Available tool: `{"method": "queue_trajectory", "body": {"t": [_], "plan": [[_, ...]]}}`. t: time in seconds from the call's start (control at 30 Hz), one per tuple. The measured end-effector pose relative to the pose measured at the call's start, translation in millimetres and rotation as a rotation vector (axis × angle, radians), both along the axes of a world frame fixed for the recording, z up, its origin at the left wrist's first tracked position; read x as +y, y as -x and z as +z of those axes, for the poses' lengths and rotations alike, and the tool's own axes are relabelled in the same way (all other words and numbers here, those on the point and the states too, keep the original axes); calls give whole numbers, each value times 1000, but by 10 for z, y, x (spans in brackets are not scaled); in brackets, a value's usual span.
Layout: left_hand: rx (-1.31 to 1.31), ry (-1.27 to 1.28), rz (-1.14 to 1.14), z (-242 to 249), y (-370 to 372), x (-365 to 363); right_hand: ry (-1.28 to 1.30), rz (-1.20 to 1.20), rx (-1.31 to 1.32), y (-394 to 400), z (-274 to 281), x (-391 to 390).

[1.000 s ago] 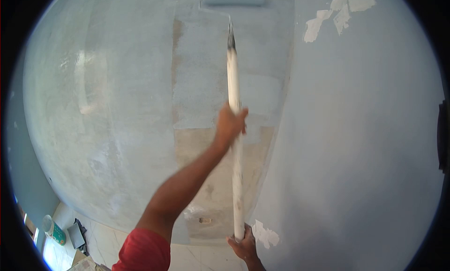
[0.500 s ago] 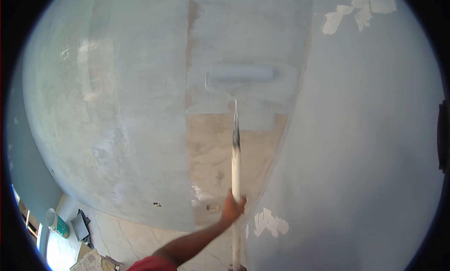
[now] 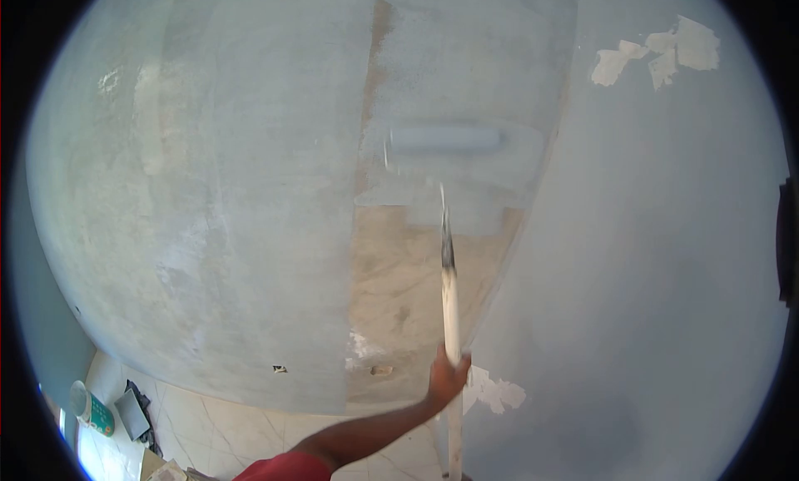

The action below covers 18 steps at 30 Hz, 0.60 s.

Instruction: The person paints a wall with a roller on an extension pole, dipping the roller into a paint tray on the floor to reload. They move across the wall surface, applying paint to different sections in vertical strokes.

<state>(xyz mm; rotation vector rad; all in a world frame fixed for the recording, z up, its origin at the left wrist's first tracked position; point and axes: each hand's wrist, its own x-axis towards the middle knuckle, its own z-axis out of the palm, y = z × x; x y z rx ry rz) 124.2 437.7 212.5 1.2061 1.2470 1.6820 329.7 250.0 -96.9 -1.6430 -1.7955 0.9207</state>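
My left hand [image 3: 448, 379] is closed around the pale pole of a paint roller [image 3: 450, 314]. At the bottom edge of the head view, a sliver of my right hand [image 3: 463, 478] shows beside the lower pole, its fingers mostly cut off. The roller sleeve [image 3: 447, 139], wide and blurred, lies against grey-blue paint on the wall [image 3: 275, 231]. Dark tape or staining marks the pole's top, where the wire frame [image 3: 387, 156] begins. Below the roller is a bare brown patch [image 3: 408, 273] of wall.
A second wall [image 3: 649, 256] meets this one at a corner on the right and bears whitish patches [image 3: 697, 47]. On the tiled floor [image 3: 216, 423] at lower left stand a bucket [image 3: 93, 410] and a grey tray [image 3: 131, 414]. A wall box opening [image 3: 381, 370] sits low.
The view has shifted, so the roller, pole and my left hand appear farther right. The roller remains on nearly the same painted part of the wall, and my left hand keeps its hold.
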Motion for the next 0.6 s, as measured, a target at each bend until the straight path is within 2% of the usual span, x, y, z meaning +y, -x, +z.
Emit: {"method": "queue_trajectory", "body": {"t": [0.03,0.07,0.13,0.27,0.37,0.47,0.57,0.6], "plan": [[47,-83,28,153,112,191,-18,-48,22,154,178,185],[27,-125,24,511,251,255,-35,-97,42,330,447,353],[52,-261,18,1141,543,437,-95,-4,63,758,1516,568],[143,-375,56,2607,1149,541,-54,-59,266,1560,2636,946],[144,-407,65,3382,1518,489,-117,-9,375,2144,3362,828],[134,-410,37,3496,1735,416,-178,8,453,2503,3482,682],[257,-322,52,2918,1826,363,-53,15,374,2595,2922,665],[267,-302,43,2606,1813,356,-157,13,321,2542,2527,620]]}}
